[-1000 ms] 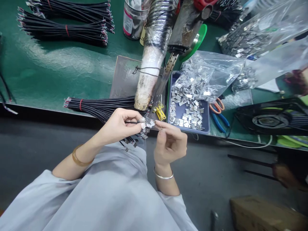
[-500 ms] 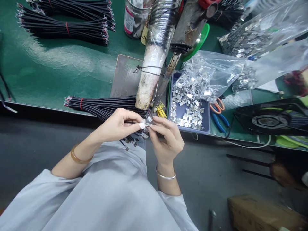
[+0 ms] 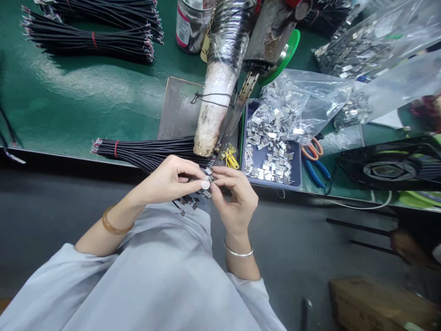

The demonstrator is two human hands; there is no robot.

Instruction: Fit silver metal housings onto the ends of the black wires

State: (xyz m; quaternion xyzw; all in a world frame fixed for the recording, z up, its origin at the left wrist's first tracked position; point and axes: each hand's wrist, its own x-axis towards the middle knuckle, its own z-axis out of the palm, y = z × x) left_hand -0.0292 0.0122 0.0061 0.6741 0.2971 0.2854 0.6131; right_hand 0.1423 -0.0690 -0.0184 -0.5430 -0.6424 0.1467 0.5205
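My left hand [image 3: 174,181] is closed in a pinch over the front edge of the bench, a white covering on its thumb tip. Meeting it from the right, my right hand [image 3: 236,193] pinches with thumb and fingertips. Between the fingertips is a small metal connector [image 3: 209,177], partly hidden. Black cables [image 3: 155,149], tied with a red band, lie on the bench edge and pass behind my left hand. Below the hands, several cable ends with metal connectors [image 3: 188,203] hang down. Right above the fingers is the tip of a wrapped white tube [image 3: 206,133].
A blue tray [image 3: 295,179] of loose metal connectors stands right of the hands, a plastic bag [image 3: 310,105] over its back. Blue-handled pliers [image 3: 317,172] and a black fan [image 3: 389,170] lie farther right. A yellow tool [image 3: 231,160] sits beside the tray. Cable bundles [image 3: 89,37] lie back left.
My right hand has shifted slightly left, its fingertips closer to my left hand's. My left hand stays nearly in place, and the view has moved a little.
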